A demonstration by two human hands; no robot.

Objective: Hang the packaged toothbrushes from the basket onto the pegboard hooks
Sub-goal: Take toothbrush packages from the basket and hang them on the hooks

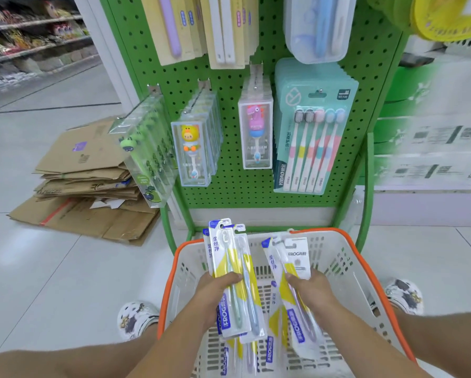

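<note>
Your left hand (218, 287) has its grip curled round a small stack of packaged toothbrushes (230, 279), thumb across the front card, fingers hidden behind. Your right hand (312, 289) pinches a second pack (288, 274) the same way, thumb on the face. Both hands hold at mid-length, so the top ends point up toward twelve o'clock; that probably keeps the hang holes free for a hook, though the holes themselves are hard to make out here.

The packs are long, flat cards in white, yellow and blue with a clear blister over each brush, printed FROG. The left stack fans slightly, so it seems loosely gripped rather than squared up.

Both bundles are lifted above the white basket (346, 271) with the orange rim, which sits at six o'clock between your feet. More packs (271, 350) lie on its floor.

At twelve o'clock stands the green pegboard (234, 181), its hooks (320, 90) already loaded with children's brushes in clear boxes (256, 132) and a teal multipack (313, 137). Flattened cardboard (87, 186) lies on the floor at ten o'clock.
</note>
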